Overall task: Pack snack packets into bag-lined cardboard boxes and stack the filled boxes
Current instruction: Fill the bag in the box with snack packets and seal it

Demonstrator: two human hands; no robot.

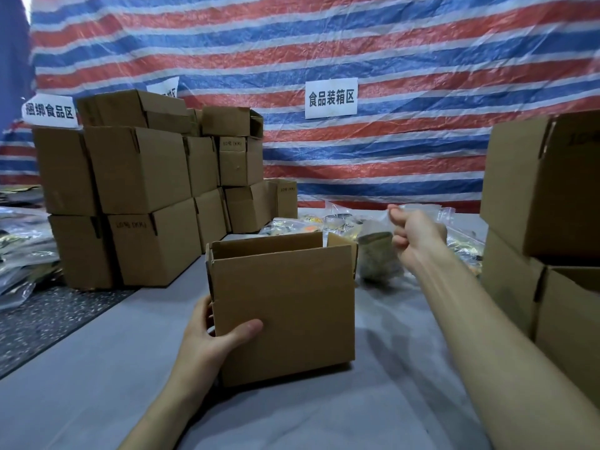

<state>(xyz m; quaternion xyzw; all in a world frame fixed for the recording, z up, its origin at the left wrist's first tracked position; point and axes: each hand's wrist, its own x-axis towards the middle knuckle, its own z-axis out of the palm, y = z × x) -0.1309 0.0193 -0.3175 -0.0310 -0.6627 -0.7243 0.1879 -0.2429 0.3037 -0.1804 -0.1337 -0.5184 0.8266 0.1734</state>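
Grey cloth (97, 368) | left hand (211, 339) holds box (285, 306) | right hand (417, 235) pinches packet (376, 254)

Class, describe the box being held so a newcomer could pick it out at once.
Before the striped tarp, boxes are stacked left and right. On the grey cloth between them one box stands alone, top open, gripped by the left hand.
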